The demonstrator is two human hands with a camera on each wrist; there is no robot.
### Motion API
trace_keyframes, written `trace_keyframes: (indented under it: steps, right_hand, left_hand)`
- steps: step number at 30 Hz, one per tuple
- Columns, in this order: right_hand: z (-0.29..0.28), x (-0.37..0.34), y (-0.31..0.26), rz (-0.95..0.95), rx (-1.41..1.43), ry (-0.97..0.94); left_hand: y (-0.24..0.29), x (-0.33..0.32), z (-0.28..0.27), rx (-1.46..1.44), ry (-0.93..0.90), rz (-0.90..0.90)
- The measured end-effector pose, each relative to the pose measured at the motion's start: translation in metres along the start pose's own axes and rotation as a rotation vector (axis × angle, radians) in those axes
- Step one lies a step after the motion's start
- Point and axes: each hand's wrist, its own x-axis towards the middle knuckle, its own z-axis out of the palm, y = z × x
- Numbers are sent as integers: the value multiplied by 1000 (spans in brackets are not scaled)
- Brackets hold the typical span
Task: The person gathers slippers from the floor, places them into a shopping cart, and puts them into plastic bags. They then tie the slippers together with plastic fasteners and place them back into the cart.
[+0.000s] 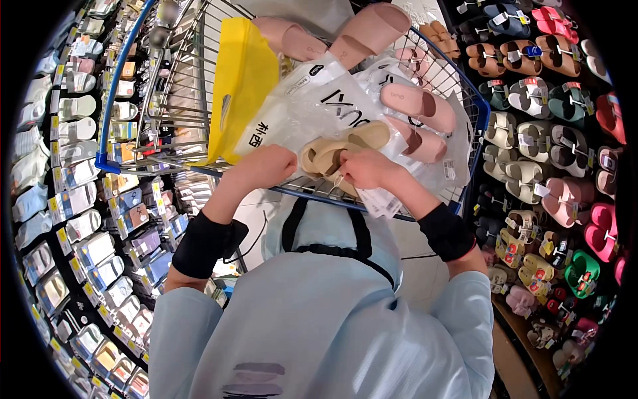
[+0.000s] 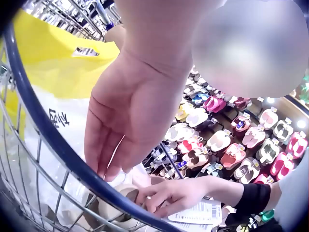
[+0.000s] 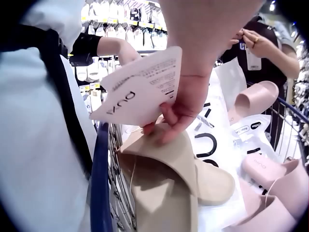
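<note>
A pair of beige slippers (image 1: pixel 369 135) lies at the near end of a wire shopping cart (image 1: pixel 480 106), on white plastic packaging. My right hand (image 1: pixel 367 169) pinches the strap of the nearer beige slipper (image 3: pixel 166 150); white paper tags (image 3: pixel 140 89) hang beside its fingers. My left hand (image 1: pixel 264 166) is just left of the slippers over the cart's near rim, and in the left wrist view its fingers (image 2: pixel 107 150) extend downward, relaxed. Pink slippers (image 1: pixel 419 106) lie to the right in the cart, and a larger pink pair (image 1: pixel 370 33) sits at the far end.
A yellow bag (image 1: pixel 244 86) stands on the cart's left side by printed white bags (image 1: pixel 325 100). Racks of packaged socks (image 1: pixel 80 179) line the left, and hanging slippers (image 1: pixel 531 133) fill the right. Another person (image 3: pixel 265 53) stands beyond the cart.
</note>
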Motion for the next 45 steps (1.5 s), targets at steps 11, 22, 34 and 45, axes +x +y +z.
trace_keyframes:
  steps: [11, 22, 34, 45]
  right_hand:
    - [-63, -68, 28, 162, 477, 369]
    - [-72, -96, 8, 158, 385, 507]
    - [-142, -109, -7, 163, 892, 475]
    - [-75, -47, 24, 235, 612, 533]
  left_hand:
    - [13, 84, 63, -757, -378, -307]
    - [14, 119, 113, -1364, 465, -458]
    - [59, -11, -116, -348, 562, 238]
    - [31, 1, -79, -471, 693, 201]
